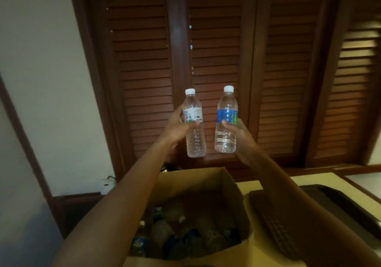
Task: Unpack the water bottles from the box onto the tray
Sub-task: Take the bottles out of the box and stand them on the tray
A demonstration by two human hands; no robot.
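Note:
Both arms are raised high above an open cardboard box. My left hand grips a clear water bottle with a white label, held upright with its white cap on top. My right hand grips a clear water bottle with a blue label, also upright and capped. The two bottles are side by side, a small gap between them. Inside the box lie several more bottles in dim light. A dark tray sits to the right of the box, partly hidden by my right forearm.
Dark wooden louvred doors fill the wall ahead. The box and tray rest on a pale table. A white wall is at left, with a small white device low on it.

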